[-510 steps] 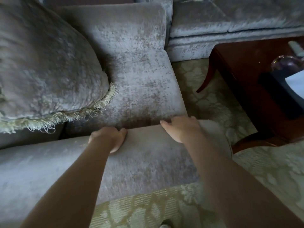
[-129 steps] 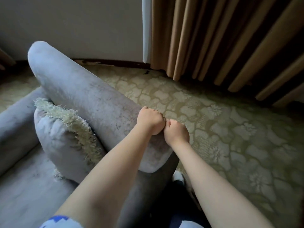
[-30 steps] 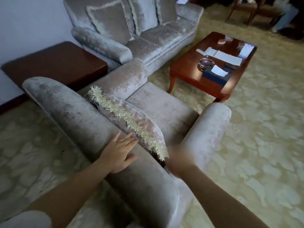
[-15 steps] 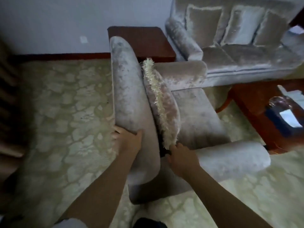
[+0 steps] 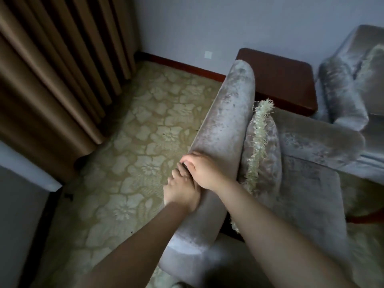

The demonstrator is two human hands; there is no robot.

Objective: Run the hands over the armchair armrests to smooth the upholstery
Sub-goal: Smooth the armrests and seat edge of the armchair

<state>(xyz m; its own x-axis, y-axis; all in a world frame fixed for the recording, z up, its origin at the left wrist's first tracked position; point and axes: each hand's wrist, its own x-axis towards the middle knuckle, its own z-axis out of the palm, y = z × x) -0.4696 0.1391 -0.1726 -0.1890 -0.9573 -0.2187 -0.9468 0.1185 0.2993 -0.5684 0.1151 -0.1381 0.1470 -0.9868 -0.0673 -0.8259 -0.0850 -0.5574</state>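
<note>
The grey velvet armchair's long rolled back [image 5: 226, 113] runs from the bottom centre up to the right. A fringed cushion [image 5: 262, 150] leans against its seat side. My right hand [image 5: 204, 171] lies across the top of this roll, fingers curled over its left edge. My left hand [image 5: 179, 194] presses flat on the roll's outer left side, its fingertips tucked under my right hand. Neither hand holds anything. The far armrest [image 5: 320, 142] lies beyond the cushion, and the near armrest [image 5: 209, 258] is at the bottom under my forearms.
Brown curtains [image 5: 52, 80] hang at the left over a patterned green carpet [image 5: 141, 159]. A dark wooden side table [image 5: 280, 80] stands behind the chair, with a matching grey sofa [image 5: 349, 96] at the right. A wall socket [image 5: 207, 54] sits low on the wall.
My hands were apart, the right one down by the cushion's corner; now they are together on the chair's rolled back. The view has swung left toward the curtains.
</note>
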